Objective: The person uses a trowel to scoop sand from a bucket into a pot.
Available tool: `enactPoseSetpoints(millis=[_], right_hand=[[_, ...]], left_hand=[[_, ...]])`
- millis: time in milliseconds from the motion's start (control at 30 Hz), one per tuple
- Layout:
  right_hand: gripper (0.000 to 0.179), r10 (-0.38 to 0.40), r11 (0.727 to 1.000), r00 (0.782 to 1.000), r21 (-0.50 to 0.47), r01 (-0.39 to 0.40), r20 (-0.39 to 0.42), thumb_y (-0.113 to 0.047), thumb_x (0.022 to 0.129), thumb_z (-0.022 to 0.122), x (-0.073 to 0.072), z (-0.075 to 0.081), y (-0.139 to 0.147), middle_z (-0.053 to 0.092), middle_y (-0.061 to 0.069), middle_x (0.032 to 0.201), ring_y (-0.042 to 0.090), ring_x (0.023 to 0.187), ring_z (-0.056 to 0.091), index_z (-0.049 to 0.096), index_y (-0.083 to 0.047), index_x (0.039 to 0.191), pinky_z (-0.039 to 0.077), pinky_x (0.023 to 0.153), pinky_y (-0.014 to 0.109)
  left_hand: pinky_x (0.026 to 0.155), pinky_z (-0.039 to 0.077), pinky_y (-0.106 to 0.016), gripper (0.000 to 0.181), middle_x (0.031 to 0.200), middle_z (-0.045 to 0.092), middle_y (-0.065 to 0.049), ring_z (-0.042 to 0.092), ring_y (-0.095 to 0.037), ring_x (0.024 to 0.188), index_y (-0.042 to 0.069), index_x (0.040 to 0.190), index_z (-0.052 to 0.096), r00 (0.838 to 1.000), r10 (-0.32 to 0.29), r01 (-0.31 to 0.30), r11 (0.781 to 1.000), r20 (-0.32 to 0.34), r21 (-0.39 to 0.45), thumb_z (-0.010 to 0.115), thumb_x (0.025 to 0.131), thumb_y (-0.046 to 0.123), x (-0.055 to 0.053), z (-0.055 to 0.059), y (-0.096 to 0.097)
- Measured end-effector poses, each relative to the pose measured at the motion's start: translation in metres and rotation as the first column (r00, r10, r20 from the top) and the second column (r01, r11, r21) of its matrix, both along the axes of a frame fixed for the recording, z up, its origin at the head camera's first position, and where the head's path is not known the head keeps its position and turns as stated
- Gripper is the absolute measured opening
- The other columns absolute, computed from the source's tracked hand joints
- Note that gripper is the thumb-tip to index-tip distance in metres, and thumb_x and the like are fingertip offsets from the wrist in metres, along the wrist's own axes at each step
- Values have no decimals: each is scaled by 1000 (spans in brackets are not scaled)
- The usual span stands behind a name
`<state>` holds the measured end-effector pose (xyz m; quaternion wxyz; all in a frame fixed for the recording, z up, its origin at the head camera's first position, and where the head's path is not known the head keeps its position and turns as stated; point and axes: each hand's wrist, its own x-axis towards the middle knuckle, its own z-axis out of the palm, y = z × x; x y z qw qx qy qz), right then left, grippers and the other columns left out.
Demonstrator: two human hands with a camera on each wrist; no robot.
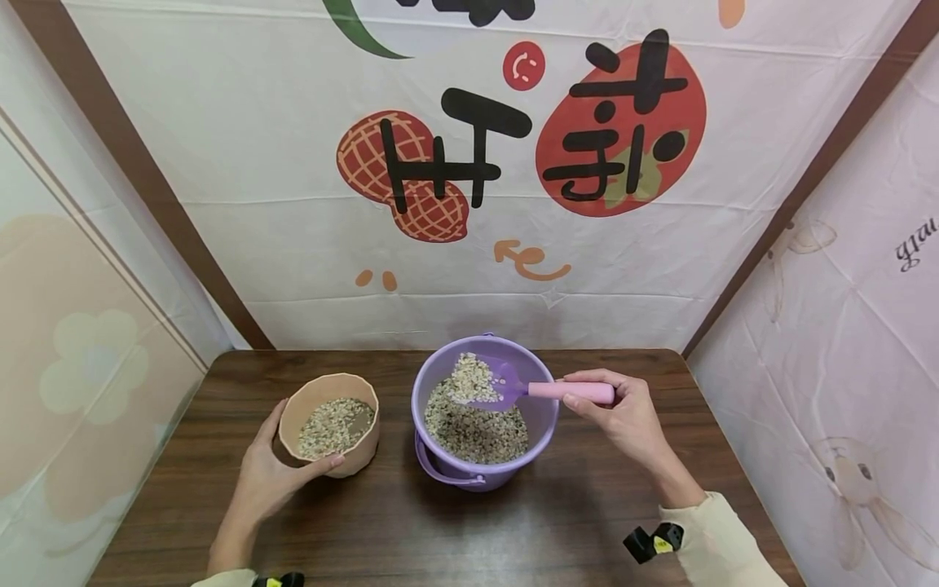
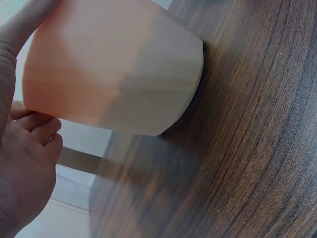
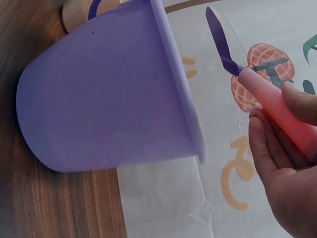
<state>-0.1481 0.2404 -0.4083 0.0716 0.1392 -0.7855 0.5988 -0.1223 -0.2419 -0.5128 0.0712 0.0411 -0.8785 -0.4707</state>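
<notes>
My left hand (image 1: 275,481) grips a peach faceted flowerpot (image 1: 363,456) at its side, thumb near the front rim and fingers round the left side. Small mixed gravel (image 1: 330,428) covers much of the pot's bottom. In the left wrist view the pot (image 2: 116,69) stands upright on the table. With my right hand (image 1: 623,412) I hold the pink handle of a small trowel (image 1: 522,390). Its purple blade carries a heap of pale gravel (image 1: 472,377) over a purple bucket (image 1: 544,424). More gravel (image 1: 477,436) lies inside the bucket, partly hidden by the blade.
The bucket's handle (image 1: 433,471) hangs down on its front left side. Both containers stand on a dark wooden table (image 1: 557,522). A printed cloth (image 1: 293,244) rises behind the table's back edge, and more cloth hangs at both sides.
</notes>
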Motion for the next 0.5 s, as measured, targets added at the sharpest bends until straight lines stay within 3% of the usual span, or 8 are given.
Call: enactPoseSetpoints(millis=[500], right_hand=[[23, 70, 998, 997, -8, -70, 16, -8, 83, 85, -13, 14, -47, 75, 10, 101, 17, 81, 68, 78, -6, 106, 58, 63, 26]], left_hand=[[111, 27, -70, 126, 157, 31, -31, 29, -51, 142, 6, 163, 17, 1000, 4, -4, 1000, -1, 7, 96, 68, 33, 0, -3, 0]])
